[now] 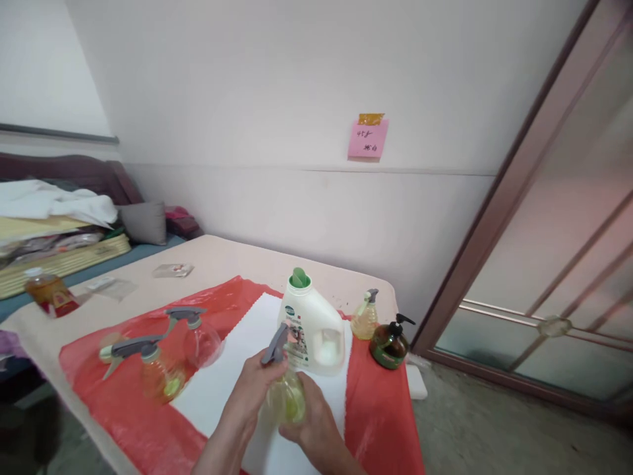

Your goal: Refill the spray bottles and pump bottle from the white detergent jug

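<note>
Both my hands hold a small clear spray bottle with yellowish liquid and a grey trigger head, above a white sheet. My left hand grips its neck just under the trigger head. My right hand cups the bottle's body from below. Just behind it stands a white detergent jug with a green cap.
Two clear spray bottles lie on the red plastic sheet to the left. A small yellowish spray bottle and a dark green pump bottle stand near the table's right edge. An oil bottle sits far left; a sliding door is at right.
</note>
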Available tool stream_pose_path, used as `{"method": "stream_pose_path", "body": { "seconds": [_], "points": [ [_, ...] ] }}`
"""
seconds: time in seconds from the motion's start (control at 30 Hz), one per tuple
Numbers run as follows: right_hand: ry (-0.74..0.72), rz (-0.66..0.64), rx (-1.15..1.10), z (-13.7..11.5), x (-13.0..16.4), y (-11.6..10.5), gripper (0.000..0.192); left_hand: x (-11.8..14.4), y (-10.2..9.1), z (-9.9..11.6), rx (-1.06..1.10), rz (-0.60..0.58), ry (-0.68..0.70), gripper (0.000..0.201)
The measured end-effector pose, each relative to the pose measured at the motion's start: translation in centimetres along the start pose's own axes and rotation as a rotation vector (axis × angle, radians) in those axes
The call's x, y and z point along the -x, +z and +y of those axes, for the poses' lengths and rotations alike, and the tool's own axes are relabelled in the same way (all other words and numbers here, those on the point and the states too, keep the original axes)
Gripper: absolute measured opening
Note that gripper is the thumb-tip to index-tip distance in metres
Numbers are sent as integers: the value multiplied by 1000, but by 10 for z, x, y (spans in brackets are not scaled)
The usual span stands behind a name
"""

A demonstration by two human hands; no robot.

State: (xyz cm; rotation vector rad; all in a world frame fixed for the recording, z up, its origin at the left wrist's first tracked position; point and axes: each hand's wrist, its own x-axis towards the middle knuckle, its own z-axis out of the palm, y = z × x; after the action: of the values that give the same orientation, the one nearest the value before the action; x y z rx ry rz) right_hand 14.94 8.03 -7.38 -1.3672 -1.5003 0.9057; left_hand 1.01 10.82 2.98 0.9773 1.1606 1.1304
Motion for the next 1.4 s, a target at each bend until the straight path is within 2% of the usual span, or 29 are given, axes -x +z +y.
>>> {"method": "stream_pose_path", "body": {
  "seconds": [0.13, 0.23, 0.33, 0.47, 0.7, 0.83, 0.93, 1.03, 1.2, 1.4],
  "points": [
    [6, 41, -79, -19, 5, -4, 79, -4, -6, 9, 281, 73, -47, 36],
    [-9, 94, -113, -30, 4, -7, 75, -5, -11, 14, 439, 107, -45, 32],
    [-28, 107, -147, -41, 3, -15, 70, -2, -13, 16, 530, 109, 12, 29],
    [-41, 86, -176, -56, 6, -32, 67, 2, -8, 20, 618, 159, 157, 31],
    [-92, 105, -86, -61, 8, -50, 68, 7, 3, 23, 471, 115, 137, 35],
    [-155, 109, -11, -59, 9, -52, 71, 5, -5, 20, 315, 288, 258, 36],
    [-205, 110, 1, -56, 10, -49, 73, 2, -10, 17, 169, 360, 261, 43],
    [-271, 122, -2, -53, 11, -43, 76, 5, -5, 17, 128, 291, 212, 44],
    [-247, 145, -21, -55, 14, -39, 73, 17, 11, 23, 375, 114, 149, 31],
    [-254, 165, -42, -58, 14, -45, 73, 22, 9, 23, 426, -2, 114, 28]
  ]
}}
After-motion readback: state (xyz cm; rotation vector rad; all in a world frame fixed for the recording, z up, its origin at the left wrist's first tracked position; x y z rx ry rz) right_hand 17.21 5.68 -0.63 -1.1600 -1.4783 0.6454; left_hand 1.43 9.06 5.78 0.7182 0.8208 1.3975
